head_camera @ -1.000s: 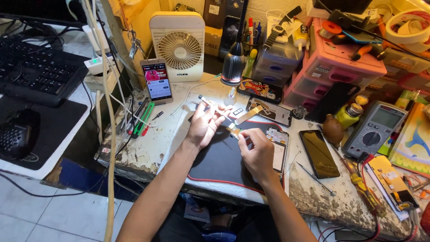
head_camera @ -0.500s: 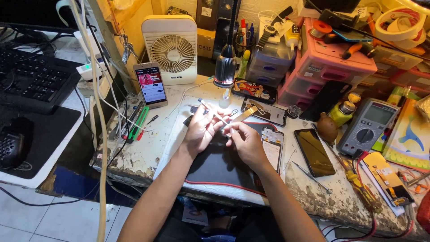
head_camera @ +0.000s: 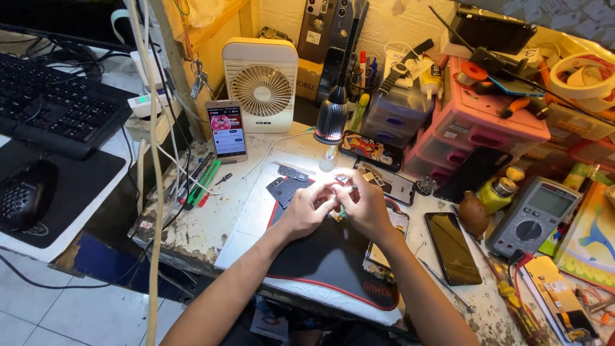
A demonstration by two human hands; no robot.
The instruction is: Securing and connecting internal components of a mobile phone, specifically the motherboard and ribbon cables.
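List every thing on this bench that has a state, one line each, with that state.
Propped phone: screen lit.
Flat phone: screen dark, face up.
Desk lamp: on, shining on the mat.
Small fan: blades blurred or still, cannot tell.
Multimeter: display blank.
Left hand: fingers pinched on a small part.
Right hand: fingers pinched, meeting the left.

White desk fan (head_camera: 261,83) upright at back of bench. Phone with lit screen (head_camera: 226,130) propped just in front of fan, left side. Black keyboard (head_camera: 56,109) far left; black mouse (head_camera: 24,195) on dark pad below it. Pink drawer unit (head_camera: 477,125) at back right. Grey multimeter (head_camera: 533,216) right of bench; yellow bottle (head_camera: 500,192) beside it. Dark-screened phone (head_camera: 453,247) lies flat, face up, near multimeter.
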